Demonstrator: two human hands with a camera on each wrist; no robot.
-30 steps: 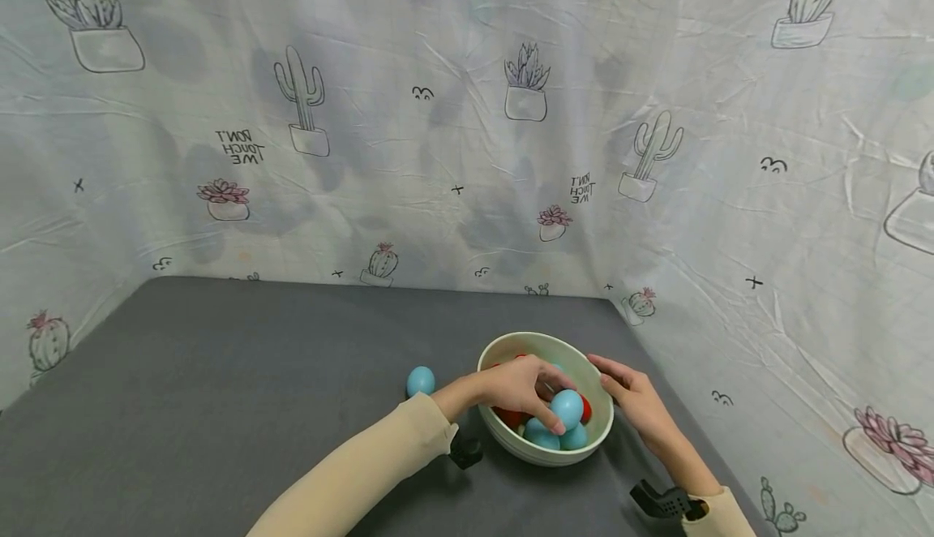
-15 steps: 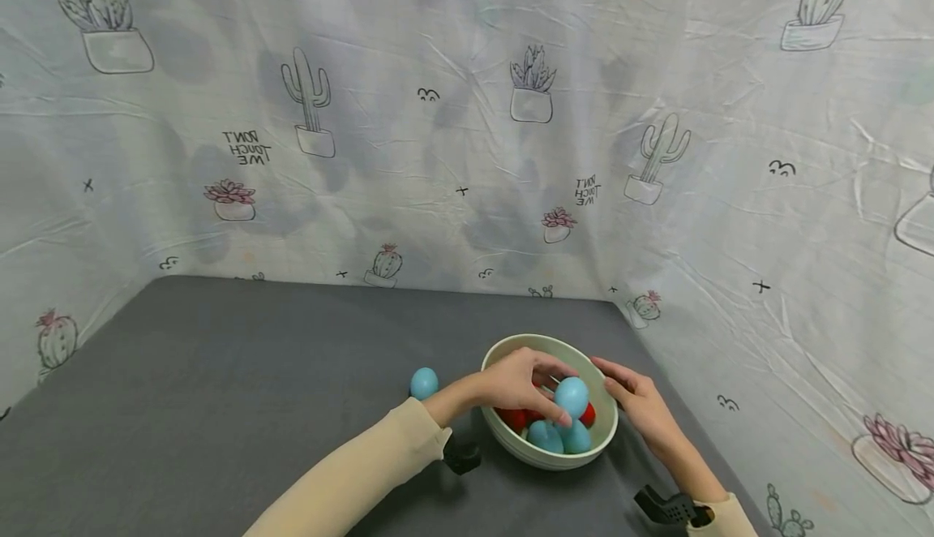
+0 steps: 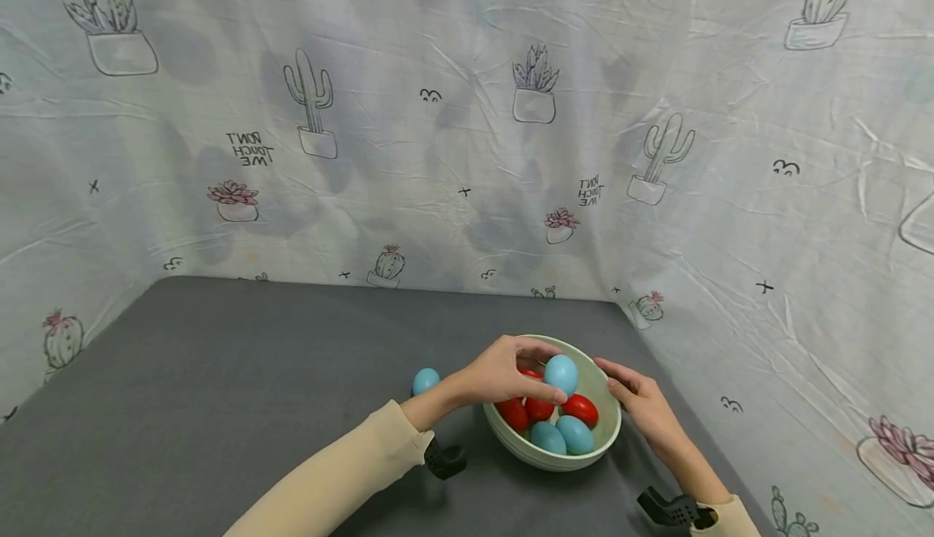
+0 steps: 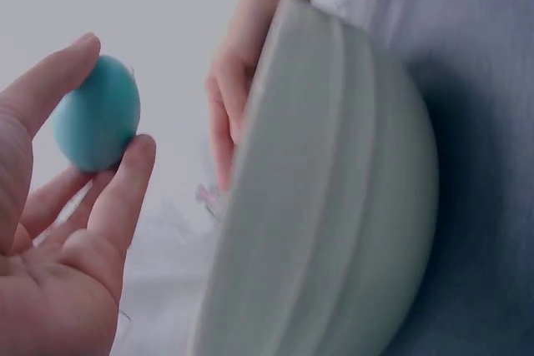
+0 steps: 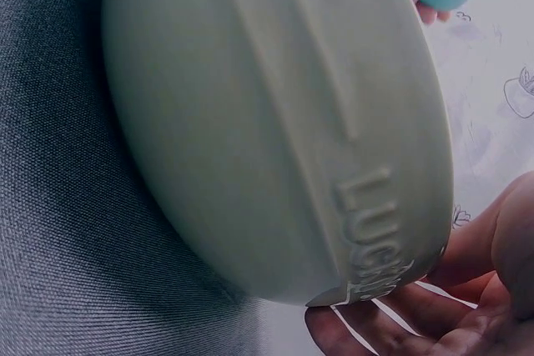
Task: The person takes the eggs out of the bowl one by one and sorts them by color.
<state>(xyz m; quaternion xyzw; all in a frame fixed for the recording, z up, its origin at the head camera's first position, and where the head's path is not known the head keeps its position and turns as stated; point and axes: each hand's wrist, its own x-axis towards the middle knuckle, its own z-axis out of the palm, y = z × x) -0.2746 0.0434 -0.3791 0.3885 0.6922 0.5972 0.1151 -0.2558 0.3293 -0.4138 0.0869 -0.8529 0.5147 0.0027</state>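
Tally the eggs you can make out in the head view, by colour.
Blue eggs: 4 (1 in the left hand, 2 in the bowl, 1 on the table)
Red eggs: 4, all in the bowl
Total: 8 in view; the left hand may hide more.

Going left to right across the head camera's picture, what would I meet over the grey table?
Loose blue egg → left hand → held blue egg → right hand. The bowl, which overlaps some of these, is left out.
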